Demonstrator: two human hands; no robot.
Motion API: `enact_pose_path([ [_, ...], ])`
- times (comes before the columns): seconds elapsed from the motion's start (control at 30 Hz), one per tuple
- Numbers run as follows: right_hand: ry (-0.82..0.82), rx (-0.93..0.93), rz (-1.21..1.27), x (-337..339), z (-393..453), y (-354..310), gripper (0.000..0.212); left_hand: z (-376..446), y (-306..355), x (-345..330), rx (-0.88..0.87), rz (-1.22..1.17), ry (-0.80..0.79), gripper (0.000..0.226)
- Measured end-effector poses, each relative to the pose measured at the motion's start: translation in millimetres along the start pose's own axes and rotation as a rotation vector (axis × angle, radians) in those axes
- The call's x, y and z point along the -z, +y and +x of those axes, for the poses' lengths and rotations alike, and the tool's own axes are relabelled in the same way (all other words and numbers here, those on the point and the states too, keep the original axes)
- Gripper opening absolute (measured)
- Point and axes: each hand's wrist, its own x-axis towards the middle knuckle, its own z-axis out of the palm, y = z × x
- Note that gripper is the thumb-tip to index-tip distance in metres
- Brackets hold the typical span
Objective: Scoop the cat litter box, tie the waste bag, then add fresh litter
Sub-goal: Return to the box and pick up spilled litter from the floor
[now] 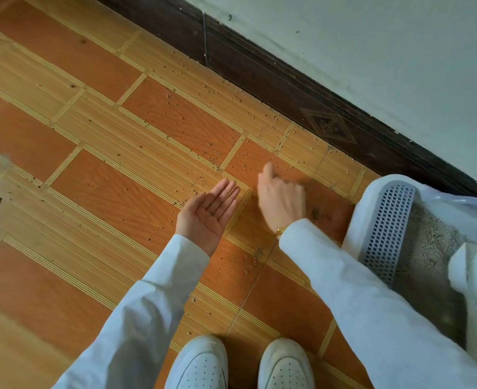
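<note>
Wood-patterned floor tiles (pixel 119 164) carry scattered litter grains. Nearest, white shoes (pixel 198 363). Beyond them, the left hand (pixel 208 213) lies palm up, fingers straight; the right hand (pixel 281 199) blurs, perhaps pinching grains. Rightward, the litter box (pixel 386 228) holds grey litter and a white scoop (pixel 472 279) beside the wall.

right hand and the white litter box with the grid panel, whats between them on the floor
In the head view, only orange wood-pattern floor lies between right hand and white litter box, with a small dark clump and scattered litter grains.
</note>
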Motion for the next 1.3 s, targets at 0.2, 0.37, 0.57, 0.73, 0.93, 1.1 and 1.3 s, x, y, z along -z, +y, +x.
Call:
enact_pose_path([
  [0.2,0.004,0.142,0.22,24,-14,-34,0.032,-2,-1,0,-0.005,0.0,0.051,0.045],
  [0.37,-0.098,-0.247,0.024,5,28,40,0.041,-9,10,-1,0.03,-0.075,-0.03,0.046],
  [0.57,-0.193,-0.119,-0.165,-24,38,41,0.031,-7,8,-1,0.044,-0.047,-0.025,0.044],
  [0.73,-0.224,-0.081,-0.18,-20,38,37,0.016,-8,6,2,0.04,-0.037,-0.049,0.044],
  [0.93,0.008,0.088,0.167,25,-9,-27,0.025,-5,1,7,0.014,0.019,0.003,0.042],
  [1.1,-0.041,0.1,0.425,34,-51,-35,0.025,-13,-6,9,0.031,0.075,0.013,0.044],
  [1.3,-0.055,0.001,0.102,0,-116,-12,0.043,-24,-8,17,0.048,-0.026,-0.036,0.043],
])
